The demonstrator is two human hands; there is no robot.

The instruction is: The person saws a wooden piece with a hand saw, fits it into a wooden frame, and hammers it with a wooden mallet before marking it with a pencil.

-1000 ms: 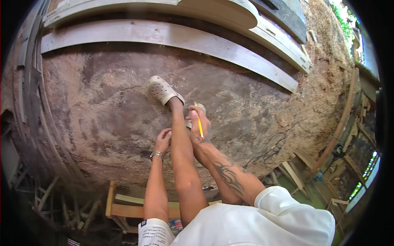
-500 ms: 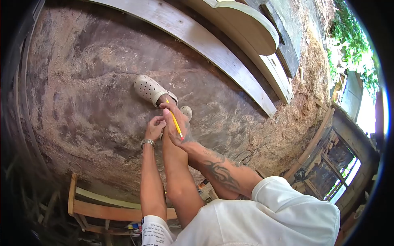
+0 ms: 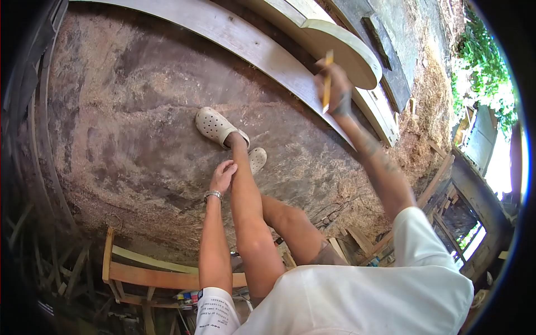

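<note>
My right hand [image 3: 337,92], blurred by motion, is raised over the pale boards with its fingers closed on a yellow pencil [image 3: 327,99]. Beneath and beyond it lies a long curved plank [image 3: 245,42]. A thicker wooden piece with a rounded end [image 3: 349,53] is just beyond the hand. My left hand [image 3: 223,176], with a metal watch [image 3: 213,194] at the wrist, rests against my lower leg [image 3: 241,184]. Its fingers are loosely bent and partly hidden, and no object shows in them.
My feet, in beige clogs [image 3: 213,124], stand on a dirt floor [image 3: 139,117] strewn with sawdust. A wooden bench [image 3: 162,276] is behind at the lower left. Wood shavings [image 3: 427,84] are heaped at the right, near a wooden frame [image 3: 474,218].
My right hand has moved away from my shin, up and to the right over the boards, with the pencil in it. My left hand remains at the leg. The view has shifted slightly.
</note>
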